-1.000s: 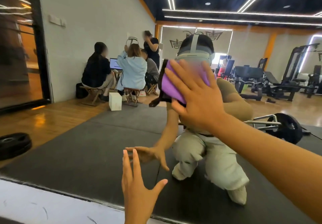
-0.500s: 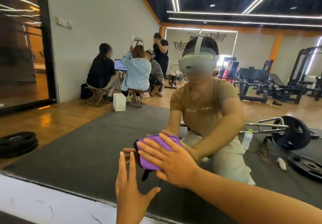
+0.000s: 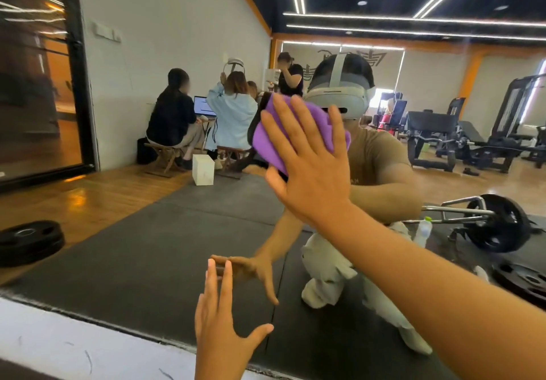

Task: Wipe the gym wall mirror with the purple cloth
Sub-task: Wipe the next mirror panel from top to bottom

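Pressing purple cloth (image 3: 273,140) flat against mirror (image 3: 147,246), right hand (image 3: 307,169) fingers (image 3: 298,119) spread.

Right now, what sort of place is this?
A gym, most likely. The mirror reflects weight plates, a loaded barbell and benches. The right hand presses a cloth flat on the glass.
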